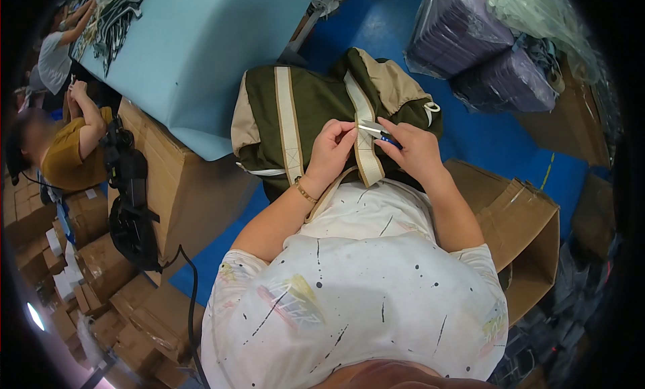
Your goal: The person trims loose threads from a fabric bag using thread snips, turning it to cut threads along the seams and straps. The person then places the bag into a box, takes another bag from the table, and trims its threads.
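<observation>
Beside the light blue tabletop [222,53], close against the front of the person's white shirt [376,301], is a dark green bag [321,97] with beige ends. Its long axis runs from left to right, roughly across the person's body, one beige end pointing left and the other beige section to the far right. The bag's underside and whatever bears it are hidden, and the left forearm covers part of its near side. A pale strap [368,162] runs across the bag's short way, its lower end towards the shirt. The left hand [330,150] pinches the strap's edge between thumb and fingertips; anything finer caught there is too small to make out. The right hand [418,148] is closed around a small pair of scissors [373,130] with a blue handle. The scissors' long axis slants slightly, blades pointing left towards the left fingertips, handle back into the right palm. Fingers cover much of that handle, and how far the blades are parted is hard to tell.
</observation>
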Tool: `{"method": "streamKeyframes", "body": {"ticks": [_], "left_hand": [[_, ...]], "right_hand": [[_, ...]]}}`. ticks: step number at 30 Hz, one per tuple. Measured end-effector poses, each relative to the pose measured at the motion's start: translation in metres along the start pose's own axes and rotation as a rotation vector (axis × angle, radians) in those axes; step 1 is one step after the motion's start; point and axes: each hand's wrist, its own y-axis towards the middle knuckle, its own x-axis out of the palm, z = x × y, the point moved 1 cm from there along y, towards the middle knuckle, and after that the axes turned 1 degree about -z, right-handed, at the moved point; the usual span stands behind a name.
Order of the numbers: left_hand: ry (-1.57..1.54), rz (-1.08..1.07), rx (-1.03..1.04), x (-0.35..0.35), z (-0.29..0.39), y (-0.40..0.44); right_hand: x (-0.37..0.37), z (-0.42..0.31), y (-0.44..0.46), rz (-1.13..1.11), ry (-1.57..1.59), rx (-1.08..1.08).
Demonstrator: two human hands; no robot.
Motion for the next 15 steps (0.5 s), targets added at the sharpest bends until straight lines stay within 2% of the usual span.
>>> {"method": "streamKeyframes", "body": {"ticks": [8,15], "left_hand": [[0.082,0.005,0.090,-0.0016,-0.0023,0.0009],[0.036,-0.002,0.057,-0.0022,-0.0005,0.0006]], "right_hand": [[-0.0004,-0.0075,0.0014,0.002,-0.076,-0.022],[0.0009,-0.0048,0.0026,0.007,-0.040,-0.026]]}}
